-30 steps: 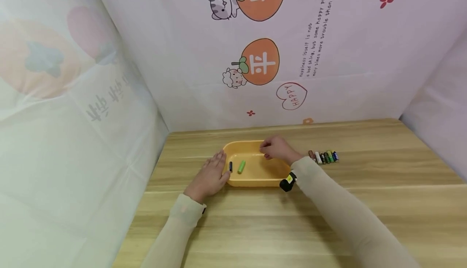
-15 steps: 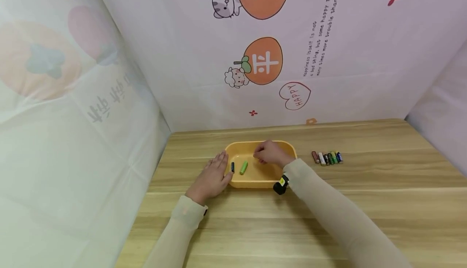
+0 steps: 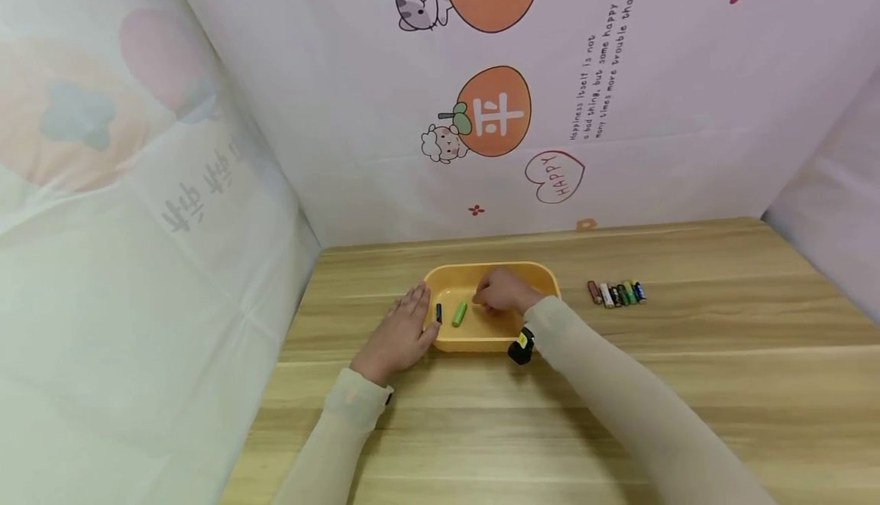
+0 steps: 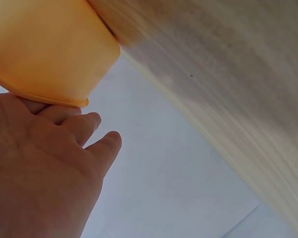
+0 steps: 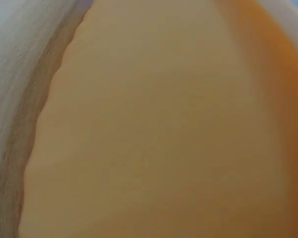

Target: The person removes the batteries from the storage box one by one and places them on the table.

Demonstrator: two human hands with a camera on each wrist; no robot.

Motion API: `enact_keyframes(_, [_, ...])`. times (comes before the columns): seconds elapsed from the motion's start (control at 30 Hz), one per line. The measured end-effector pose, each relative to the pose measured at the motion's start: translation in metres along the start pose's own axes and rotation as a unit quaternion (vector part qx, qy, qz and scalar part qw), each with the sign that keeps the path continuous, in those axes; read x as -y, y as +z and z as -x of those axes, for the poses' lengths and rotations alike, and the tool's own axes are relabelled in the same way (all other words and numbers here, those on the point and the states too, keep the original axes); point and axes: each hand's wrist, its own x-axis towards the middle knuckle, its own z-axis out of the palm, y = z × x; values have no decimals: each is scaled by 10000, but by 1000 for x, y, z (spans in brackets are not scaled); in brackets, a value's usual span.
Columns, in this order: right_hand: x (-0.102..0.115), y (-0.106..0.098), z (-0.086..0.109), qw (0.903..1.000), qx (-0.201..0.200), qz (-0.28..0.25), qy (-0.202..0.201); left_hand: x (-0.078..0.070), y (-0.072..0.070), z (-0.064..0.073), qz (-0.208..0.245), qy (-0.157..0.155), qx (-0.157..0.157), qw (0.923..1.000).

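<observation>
In the head view, a yellow-orange plastic tray (image 3: 491, 344) sits on the wooden table. A green battery (image 3: 459, 314) and a dark blue-black battery (image 3: 438, 312) lie apart in its left half. My left hand (image 3: 397, 335) rests against the tray's left end with the fingers extended; the left wrist view shows those fingers (image 4: 92, 128) under the rim. My right hand (image 3: 503, 291) is inside the tray, right of the green battery, fingers bent and bunched. Anything between its fingertips is hidden. The right wrist view holds only the blurred tray wall (image 5: 154, 119).
Right of the tray, several batteries (image 3: 616, 293) lie side by side in a row. A printed white cloth (image 3: 385, 184) hangs behind the table (image 3: 440, 428), and another pale cloth (image 3: 124, 322) hangs along the left. A black wrist camera (image 3: 521, 346) sits by the tray's front edge.
My right hand has moved left and down into the tray, from near its back right rim toward the green battery. The left hand has stayed at the left end; both batteries inside lie still.
</observation>
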Motion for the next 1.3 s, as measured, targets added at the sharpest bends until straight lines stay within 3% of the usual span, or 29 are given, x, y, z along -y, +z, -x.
enact_keyframes(0.17, [1,3,-1,9997,231,100,47,1,3,2,10,2,-17,10000])
enact_keyframes(0.47, [16,4,-6,9976,134,686,-5,2,-5,-2,64,35,-48,10000])
enact_keyframes(0.63, [23,10,-10,9953,124,959,71,5,-2,-2,-27,50,14,10000])
enact_keyframes(0.8, [26,18,-14,9930,113,1174,-99,4,1,-2,-40,2,54,10000])
enact_keyframes(1.1, [34,28,-20,9906,96,1282,-477,4,1,-2,-62,-32,138,9999])
enact_keyframes(1.3, [33,31,-27,9911,184,1248,-420,6,1,-2,-2,-21,45,10000])
